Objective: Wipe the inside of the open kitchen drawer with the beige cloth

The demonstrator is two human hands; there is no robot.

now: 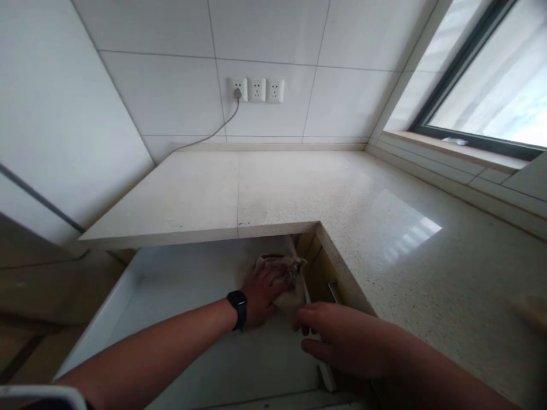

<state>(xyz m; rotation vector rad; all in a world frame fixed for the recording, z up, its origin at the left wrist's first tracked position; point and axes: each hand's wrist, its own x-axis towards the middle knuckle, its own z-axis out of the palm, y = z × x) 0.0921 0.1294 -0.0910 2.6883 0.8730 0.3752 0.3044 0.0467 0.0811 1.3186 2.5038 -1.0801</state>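
Note:
Inside a pulled-out white drawer, my left hand presses on a crumpled beige cloth with a bunched dark end. The cloth lies against the drawer's right side, and part of it is hidden under my fingers. A black watch is on my left wrist. My right hand is curled over the drawer's right side wall, its fingertips bent and its thumb below them. It stays apart from the cloth.
A pale stone countertop overhangs the drawer, its corner edge just above my hands. Beside the drawer is a cabinet front with a metal handle. Wall sockets hold a plugged cord. A window is at right.

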